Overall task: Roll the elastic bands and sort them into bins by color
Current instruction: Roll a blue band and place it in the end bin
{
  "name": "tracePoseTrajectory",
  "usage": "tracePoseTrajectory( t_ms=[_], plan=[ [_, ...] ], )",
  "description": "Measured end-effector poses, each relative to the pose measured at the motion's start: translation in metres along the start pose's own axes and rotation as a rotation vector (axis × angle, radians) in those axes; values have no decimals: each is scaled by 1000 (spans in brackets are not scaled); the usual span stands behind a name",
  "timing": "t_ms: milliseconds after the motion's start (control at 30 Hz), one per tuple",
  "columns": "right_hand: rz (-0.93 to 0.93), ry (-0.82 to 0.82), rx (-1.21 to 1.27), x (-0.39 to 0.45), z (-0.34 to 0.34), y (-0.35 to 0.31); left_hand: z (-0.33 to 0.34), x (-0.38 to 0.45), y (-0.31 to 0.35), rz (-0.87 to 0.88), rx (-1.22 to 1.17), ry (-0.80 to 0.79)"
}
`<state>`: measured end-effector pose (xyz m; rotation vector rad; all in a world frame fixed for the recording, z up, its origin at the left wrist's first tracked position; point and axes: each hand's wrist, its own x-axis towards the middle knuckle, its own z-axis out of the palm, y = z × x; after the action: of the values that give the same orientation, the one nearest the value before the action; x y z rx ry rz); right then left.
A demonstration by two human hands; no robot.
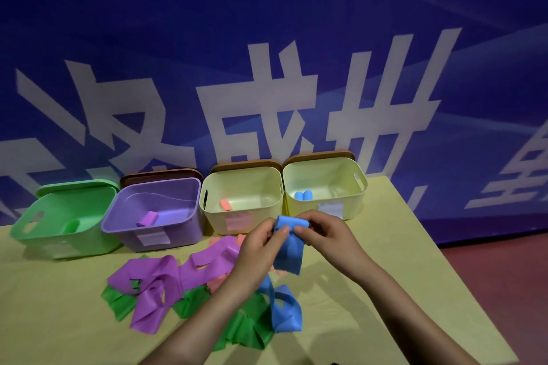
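Hands meet above the yellow table [385, 246] — left hand [261, 243] and right hand [323, 234] both pinch the top of a flat blue elastic band [289, 255], which hangs before the right-hand cream plastic bin [326, 169] holding blue rolls [303, 195] — loose purple bands [166, 278] lie below.
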<state>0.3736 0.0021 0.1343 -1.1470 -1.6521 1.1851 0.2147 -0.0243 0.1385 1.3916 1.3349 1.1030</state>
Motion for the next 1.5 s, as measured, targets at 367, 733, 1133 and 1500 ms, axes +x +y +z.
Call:
tracePoseTrajectory(
  t_ms=[367,733,1133,1500],
  plan=[
    [-165,35,12,30,14,-9,-12,26,-3,141,2,148],
    [-360,107,-200,31,16,-11,-15,23,4,-206,-452,54],
    [-199,-127,-79,17,24,-22,-27,-2,1,-242,-424,227],
    [-23,-50,97,2,31,-24,-28,-22,-2,-119,-118,162]
  ],
)
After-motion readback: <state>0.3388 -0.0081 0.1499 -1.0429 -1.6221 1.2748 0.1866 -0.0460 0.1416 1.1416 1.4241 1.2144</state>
